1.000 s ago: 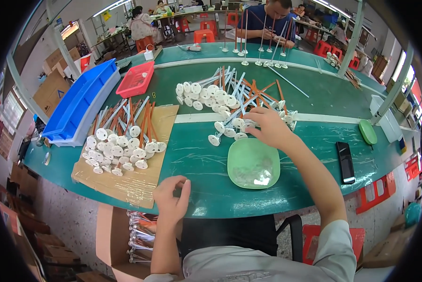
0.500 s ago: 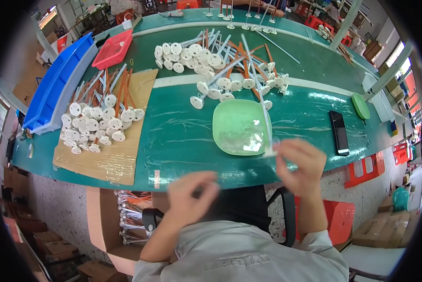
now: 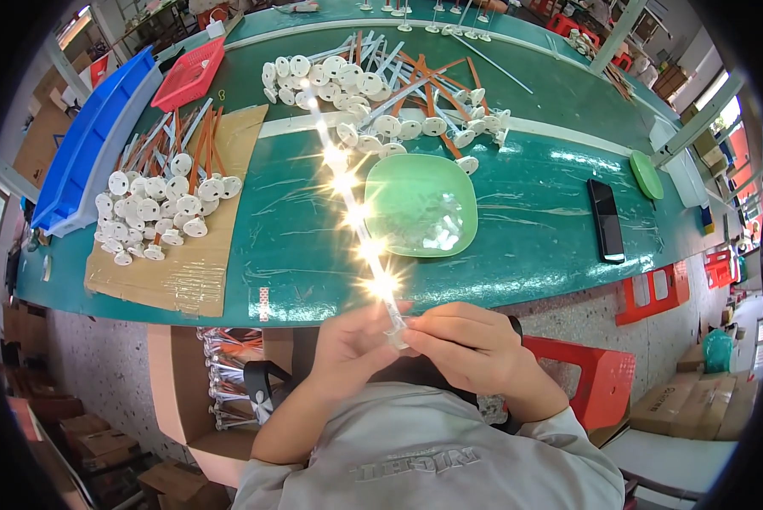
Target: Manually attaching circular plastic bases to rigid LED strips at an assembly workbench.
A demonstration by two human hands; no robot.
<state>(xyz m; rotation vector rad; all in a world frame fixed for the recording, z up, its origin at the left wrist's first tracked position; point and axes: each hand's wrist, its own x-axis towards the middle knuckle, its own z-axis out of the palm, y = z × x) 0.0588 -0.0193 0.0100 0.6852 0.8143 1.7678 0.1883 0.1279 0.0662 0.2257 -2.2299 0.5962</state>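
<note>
A thin light strip point(image 3: 356, 212) glows with several bright star-like points and leans up and to the left over the table. At its lower end, in front of my chest, both hands meet around a pale, clear-looking base piece. My left hand point(image 3: 352, 344) holds the strip's bottom from the left, fingers curled. With thumb and fingertips my right hand point(image 3: 471, 344) pinches the same end; the exact grip is partly hidden. Just beyond the hands lies a light green tray point(image 3: 405, 180) containing small clear or shiny pieces.
White round-based sticks point(image 3: 148, 204) are piled on a cardboard sheet point(image 3: 199, 276) at left; more sticks point(image 3: 390, 126) lie at the back. A blue bin point(image 3: 101, 140) and red basket point(image 3: 189, 72) stand far left. At right are a phone point(image 3: 605, 221) and green dish point(image 3: 646, 175).
My right hand has brought the stick from beside the green tray to my left hand, which now also holds it. The stick was unlit before and is now glowing. The view has shifted slightly.
</note>
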